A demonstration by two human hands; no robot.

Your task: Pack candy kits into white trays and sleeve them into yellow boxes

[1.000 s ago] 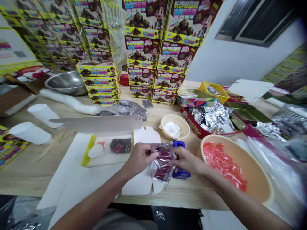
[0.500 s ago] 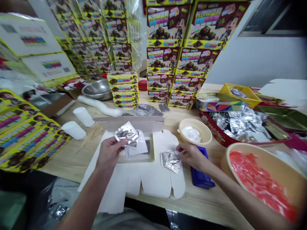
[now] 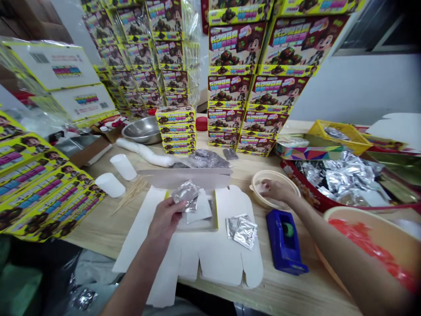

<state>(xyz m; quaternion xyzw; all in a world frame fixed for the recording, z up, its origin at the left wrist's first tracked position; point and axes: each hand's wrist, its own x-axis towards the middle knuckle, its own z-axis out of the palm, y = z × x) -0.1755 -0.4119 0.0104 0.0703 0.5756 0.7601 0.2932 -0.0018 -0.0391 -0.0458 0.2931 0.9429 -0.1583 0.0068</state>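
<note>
My left hand (image 3: 166,216) pinches silver foil packets (image 3: 186,193) above an opened cardboard box (image 3: 215,215). White packets (image 3: 201,210) lie beneath the foil, over the box's tray. My right hand (image 3: 274,192) reaches into a round cream bowl (image 3: 297,189) with white contents; its fingers are bent together, and what they hold is too small to make out. More silver packets (image 3: 245,231) rest on the flattened white flaps (image 3: 217,259), between my hands. Just below the bowl stands a blue tape dispenser (image 3: 285,245).
Red-wrapped pieces fill a large tub (image 3: 338,210) at the right, and foil packets heap a red tray (image 3: 305,188) behind it. Stacked printed boxes (image 3: 230,92) rise at the back. White cups (image 3: 110,184), thin sticks (image 3: 131,195) and a steel bowl (image 3: 141,130) are on the left.
My right hand has left the silver packets on the flaps and moved up and right into the cream bowl. My left hand still holds its foil packets. The view has shifted slightly.
</note>
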